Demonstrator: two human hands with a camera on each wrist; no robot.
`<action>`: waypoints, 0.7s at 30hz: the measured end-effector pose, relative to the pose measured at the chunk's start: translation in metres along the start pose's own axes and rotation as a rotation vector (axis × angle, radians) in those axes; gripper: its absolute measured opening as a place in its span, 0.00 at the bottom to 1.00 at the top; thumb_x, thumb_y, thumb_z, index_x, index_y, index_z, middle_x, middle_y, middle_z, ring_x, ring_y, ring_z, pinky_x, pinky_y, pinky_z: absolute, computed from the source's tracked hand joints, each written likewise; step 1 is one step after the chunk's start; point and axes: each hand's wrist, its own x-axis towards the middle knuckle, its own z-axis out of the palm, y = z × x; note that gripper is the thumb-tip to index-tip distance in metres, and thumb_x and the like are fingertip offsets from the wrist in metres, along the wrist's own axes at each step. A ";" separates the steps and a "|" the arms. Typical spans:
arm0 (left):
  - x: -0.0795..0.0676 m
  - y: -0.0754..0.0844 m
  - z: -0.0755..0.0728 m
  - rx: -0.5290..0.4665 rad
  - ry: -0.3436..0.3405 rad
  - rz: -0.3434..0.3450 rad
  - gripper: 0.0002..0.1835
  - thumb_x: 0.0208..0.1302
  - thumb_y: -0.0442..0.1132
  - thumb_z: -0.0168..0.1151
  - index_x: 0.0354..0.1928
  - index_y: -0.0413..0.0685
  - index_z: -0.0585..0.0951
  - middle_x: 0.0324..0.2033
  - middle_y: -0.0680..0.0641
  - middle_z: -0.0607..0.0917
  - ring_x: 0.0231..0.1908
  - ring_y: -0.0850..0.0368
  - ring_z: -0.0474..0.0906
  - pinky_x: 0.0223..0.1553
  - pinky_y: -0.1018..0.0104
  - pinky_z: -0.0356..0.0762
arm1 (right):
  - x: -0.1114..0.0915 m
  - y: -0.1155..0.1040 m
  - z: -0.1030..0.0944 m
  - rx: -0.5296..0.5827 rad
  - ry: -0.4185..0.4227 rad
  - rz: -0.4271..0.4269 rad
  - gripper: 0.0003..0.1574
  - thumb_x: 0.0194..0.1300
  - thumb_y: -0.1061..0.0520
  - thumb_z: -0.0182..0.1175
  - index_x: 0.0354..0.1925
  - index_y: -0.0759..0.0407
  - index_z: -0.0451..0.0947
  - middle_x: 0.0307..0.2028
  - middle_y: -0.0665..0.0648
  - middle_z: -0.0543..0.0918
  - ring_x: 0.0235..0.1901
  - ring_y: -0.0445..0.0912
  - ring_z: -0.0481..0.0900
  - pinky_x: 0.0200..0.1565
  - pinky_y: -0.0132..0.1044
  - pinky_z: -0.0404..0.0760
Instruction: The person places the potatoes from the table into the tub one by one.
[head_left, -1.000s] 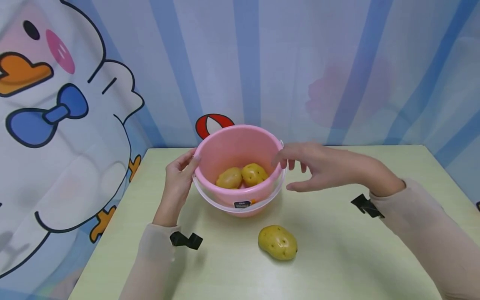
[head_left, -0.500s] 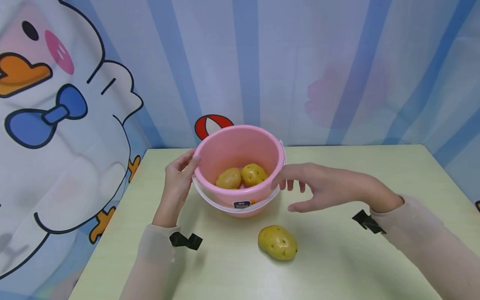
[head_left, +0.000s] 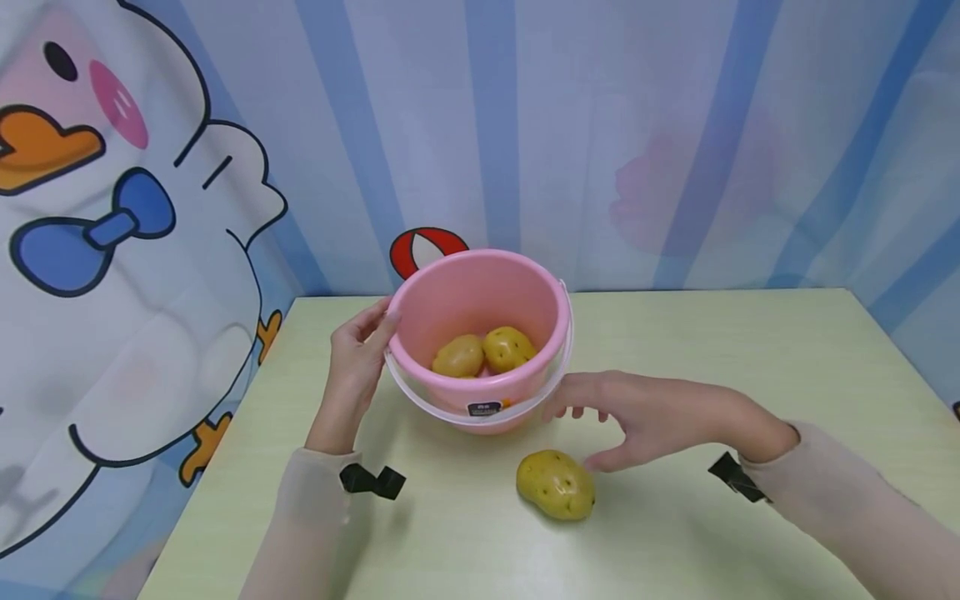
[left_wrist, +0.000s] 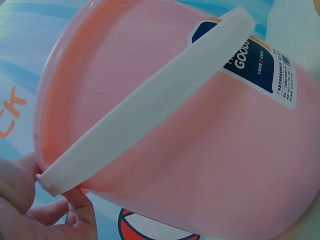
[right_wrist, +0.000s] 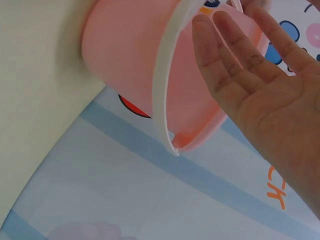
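Observation:
A pink bucket (head_left: 480,275) stands on the table, two potatoes inside: a duller potato (head_left: 459,357) on the left and a shinier yellow potato (head_left: 508,348) on the right. Its white handle (head_left: 442,410) hangs down across the front. My left hand (head_left: 358,362) pinches the rim at the left side, by the handle's end, with the thumb toward the inside. Another potato (head_left: 555,485) lies on the table in front of the bucket. Just above and right of that potato is my right hand (head_left: 637,417), holding nothing, its fingers extended toward the bucket and thumb apart.
The pale green table (head_left: 750,350) reaches back to a blue striped backdrop (head_left: 600,125). A printed cartoon duck (head_left: 150,333) covers the cloth at the left. A label (left_wrist: 245,65) is stuck on the bucket's outer wall.
My right hand has moved down from the bucket's right rim toward the potato on the table. My left hand and the bucket have stayed in place.

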 end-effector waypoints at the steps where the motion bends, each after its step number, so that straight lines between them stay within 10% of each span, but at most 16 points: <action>1: 0.000 0.000 0.000 0.001 0.000 0.003 0.27 0.71 0.46 0.62 0.67 0.44 0.75 0.57 0.43 0.77 0.51 0.52 0.76 0.48 0.70 0.81 | 0.000 0.001 0.003 -0.005 -0.004 -0.008 0.31 0.63 0.56 0.69 0.62 0.41 0.71 0.57 0.41 0.74 0.53 0.42 0.74 0.48 0.40 0.80; 21: 0.000 0.001 -0.001 0.005 -0.006 0.001 0.26 0.72 0.46 0.61 0.67 0.44 0.75 0.58 0.41 0.75 0.52 0.50 0.75 0.49 0.71 0.80 | 0.007 0.019 0.034 -0.059 -0.145 0.087 0.51 0.47 0.65 0.76 0.67 0.46 0.70 0.64 0.43 0.68 0.64 0.44 0.65 0.65 0.45 0.70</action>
